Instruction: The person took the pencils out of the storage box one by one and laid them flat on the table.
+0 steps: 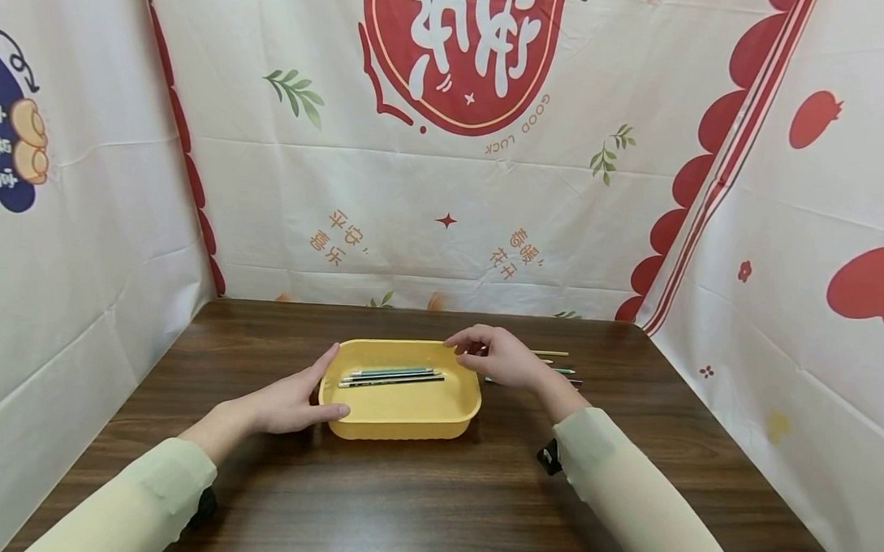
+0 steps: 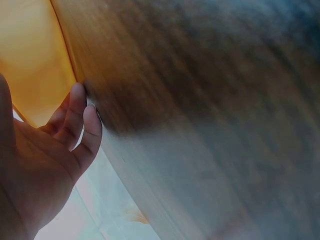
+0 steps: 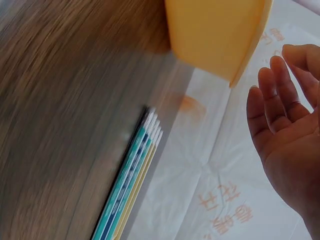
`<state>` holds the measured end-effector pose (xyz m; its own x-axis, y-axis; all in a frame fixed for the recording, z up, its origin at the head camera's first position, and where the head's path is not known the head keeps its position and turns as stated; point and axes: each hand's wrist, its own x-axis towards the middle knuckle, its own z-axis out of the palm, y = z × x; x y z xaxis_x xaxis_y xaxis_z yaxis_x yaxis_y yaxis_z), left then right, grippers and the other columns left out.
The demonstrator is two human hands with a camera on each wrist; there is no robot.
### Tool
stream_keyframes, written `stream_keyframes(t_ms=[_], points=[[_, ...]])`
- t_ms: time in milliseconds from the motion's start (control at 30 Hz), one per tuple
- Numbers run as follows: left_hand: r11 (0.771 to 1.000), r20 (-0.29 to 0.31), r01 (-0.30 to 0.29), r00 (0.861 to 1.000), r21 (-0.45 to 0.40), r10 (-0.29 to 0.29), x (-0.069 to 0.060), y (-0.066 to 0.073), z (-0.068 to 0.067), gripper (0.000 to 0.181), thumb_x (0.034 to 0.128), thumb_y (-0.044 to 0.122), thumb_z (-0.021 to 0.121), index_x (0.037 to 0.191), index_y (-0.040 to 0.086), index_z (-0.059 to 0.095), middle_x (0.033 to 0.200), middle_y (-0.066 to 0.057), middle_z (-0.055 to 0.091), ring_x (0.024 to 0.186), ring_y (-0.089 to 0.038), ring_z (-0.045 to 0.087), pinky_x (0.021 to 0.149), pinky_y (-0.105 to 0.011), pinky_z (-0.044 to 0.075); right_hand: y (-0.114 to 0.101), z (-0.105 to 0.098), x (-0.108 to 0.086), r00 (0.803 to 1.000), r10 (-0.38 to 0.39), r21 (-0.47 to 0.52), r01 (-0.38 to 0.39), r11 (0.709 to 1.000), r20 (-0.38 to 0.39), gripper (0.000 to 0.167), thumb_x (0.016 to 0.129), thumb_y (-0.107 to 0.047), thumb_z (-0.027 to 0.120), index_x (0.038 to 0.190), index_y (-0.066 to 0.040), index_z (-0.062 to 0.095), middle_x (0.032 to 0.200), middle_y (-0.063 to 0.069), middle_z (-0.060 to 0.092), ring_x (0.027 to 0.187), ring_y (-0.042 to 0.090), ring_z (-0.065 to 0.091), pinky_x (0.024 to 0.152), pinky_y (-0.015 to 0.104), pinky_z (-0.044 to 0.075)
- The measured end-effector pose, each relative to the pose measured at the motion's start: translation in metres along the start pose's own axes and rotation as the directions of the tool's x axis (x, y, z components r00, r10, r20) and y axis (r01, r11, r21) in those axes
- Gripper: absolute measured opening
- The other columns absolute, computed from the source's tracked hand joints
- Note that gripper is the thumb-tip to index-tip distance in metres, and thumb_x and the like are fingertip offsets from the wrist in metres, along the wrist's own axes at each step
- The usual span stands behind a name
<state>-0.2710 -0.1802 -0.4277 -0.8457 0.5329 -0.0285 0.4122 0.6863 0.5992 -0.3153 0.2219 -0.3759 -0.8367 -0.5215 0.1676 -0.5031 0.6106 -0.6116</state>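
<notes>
The left hand (image 1: 291,401) clasps the left end of the yellow tray (image 1: 407,430), its thumb over the near corner of the rim and its fingers along the outside of the wall. That grip spans the short side rather than reaching in, which probably serves to steady the tray and leave its mouth open. In the left wrist view the fingertips (image 2: 77,97) are bent against the outer wall, low down, near the tabletop (image 2: 145,85).

The right hand (image 1: 503,358) is poised at the far right corner of the tray, its fingers loosely bent with gaps between some of them, pinching nothing. Whether its foremost fingertip brushes the rim is hard to judge from these angles.

Inside the tray lie a few pencils (image 1: 392,381), side by side and roughly lengthwise, apart from both hands: right of the left grip, left of and nearer the person than the right one. The tray's low wall seems suited to keeping them from rolling away.

More pencils, the loose bundle (image 3: 127,175), rest on the tabletop to the right of the tray, close to the right hand, a placing that likely makes them easy for that hand to reach.
</notes>
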Motion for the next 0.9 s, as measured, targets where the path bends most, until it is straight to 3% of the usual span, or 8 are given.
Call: stream_keyframes(t_ms=[233,533,900], points=[[1.000,0.002,0.005,1.000,0.005,-0.005,0.000,0.000,0.000,0.116,0.1033,0.062,0.069,0.177,0.007,-0.003,0.181,-0.025,0.020,0.160,-0.041,0.041,0.127,-0.064,0.037,-0.013,0.012,0.010,0.999,-0.048,0.007,0.048,0.999,0.022,0.028,0.104,-0.011,0.073,0.132,-0.012,0.079,0.113,0.004,0.077,0.097,0.015,0.066,0.084,0.030,0.055],[1.000,0.001,-0.001,1.000,0.007,0.001,0.001,-0.001,0.000,0.116,0.1031,0.062,0.069,0.177,0.007,-0.002,0.181,-0.025,0.021,0.161,-0.042,0.040,0.127,-0.064,0.037,-0.020,0.031,0.019,0.997,-0.028,0.023,0.026,0.999,0.077,0.030,0.105,-0.012,0.072,0.135,-0.009,0.077,0.114,0.003,0.077,0.099,0.015,0.067,0.084,0.031,0.057],[1.000,0.000,0.002,1.000,0.011,-0.002,0.000,-0.002,0.000,0.116,0.1031,0.062,0.069,0.177,0.007,-0.002,0.181,-0.026,0.021,0.161,-0.043,0.040,0.127,-0.064,0.037,-0.029,0.054,0.030,0.992,-0.073,0.068,0.066,0.995,0.105,0.030,0.104,-0.010,0.071,0.132,-0.007,0.078,0.115,0.008,0.079,0.098,0.010,0.067,0.088,0.026,0.056]])
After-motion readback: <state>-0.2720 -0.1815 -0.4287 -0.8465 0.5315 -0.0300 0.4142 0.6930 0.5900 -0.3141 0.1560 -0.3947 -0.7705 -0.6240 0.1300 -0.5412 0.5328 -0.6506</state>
